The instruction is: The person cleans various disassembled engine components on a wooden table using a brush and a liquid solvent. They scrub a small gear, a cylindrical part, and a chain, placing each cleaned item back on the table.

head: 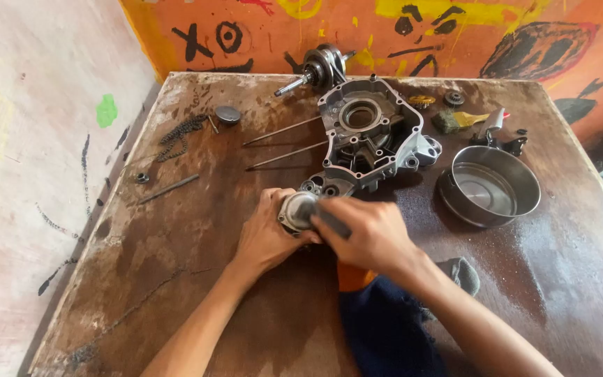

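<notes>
Both hands at counter centre: left hand (265, 234) grips a round metal part (297, 211), right hand (364, 234) closed on a dark tool (333, 222) against it. Engine stripped; case (371, 132), crankshaft (319, 70), chain (178, 136), bowl (490, 185) toward far edge, unassembled

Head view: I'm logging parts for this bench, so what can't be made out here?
- Round metal part: mostly wrapped by the left hand and right hand; its kind is unclear.
- Dark tool: tip hidden against the part.
- Gears by the wall: too small for detail.
- Blue cloth: cut off by the bottom edge.
</notes>
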